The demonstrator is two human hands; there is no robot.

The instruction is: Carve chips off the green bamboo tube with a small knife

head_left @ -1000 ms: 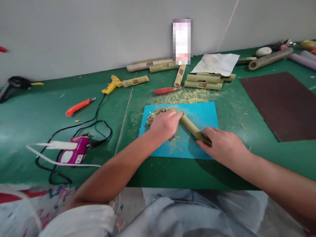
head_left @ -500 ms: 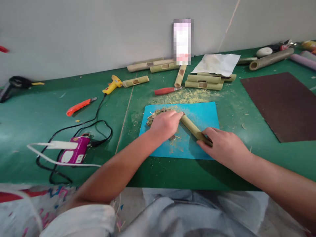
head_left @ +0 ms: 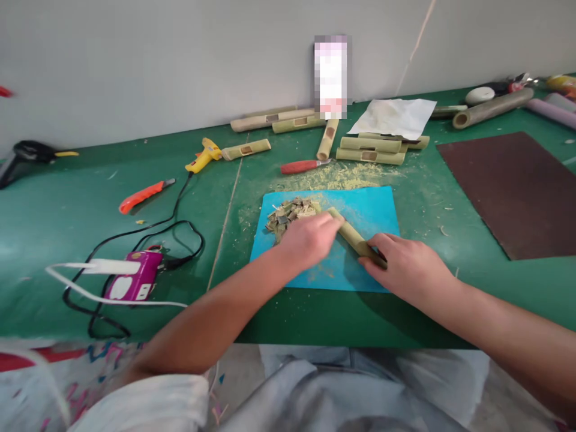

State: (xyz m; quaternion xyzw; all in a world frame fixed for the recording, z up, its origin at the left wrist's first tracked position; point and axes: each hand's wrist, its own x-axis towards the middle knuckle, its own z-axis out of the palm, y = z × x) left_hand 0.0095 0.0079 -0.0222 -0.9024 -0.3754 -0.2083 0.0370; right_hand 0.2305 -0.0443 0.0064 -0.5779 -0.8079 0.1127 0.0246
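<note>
A length of bamboo tube (head_left: 351, 236) lies slantwise over a blue sheet (head_left: 324, 281). My right hand (head_left: 402, 261) grips its near end, thumb and fingers on either side. Close to the far end, my left hand (head_left: 315, 237) is at the tube's left side with its fingers drawn together. Those fingertips are partly hidden, and whatever they may hold does not show. Beyond my left hand, a heap of bamboo chips (head_left: 288, 215) covers the sheet's upper left part.
Past the sheet lie shavings (head_left: 351, 175), a red-handled knife (head_left: 303, 166) and notched bamboo pieces (head_left: 371, 156). At left are an orange cutter (head_left: 143, 197), a yellow glue gun (head_left: 204, 156) and a purple power strip (head_left: 139, 276) with cords. A brown board (head_left: 517, 192) lies right.
My left hand has slid from the tube's far end toward me and slightly right, along its side. More of the chip heap shows. My right hand stays on the near end.
</note>
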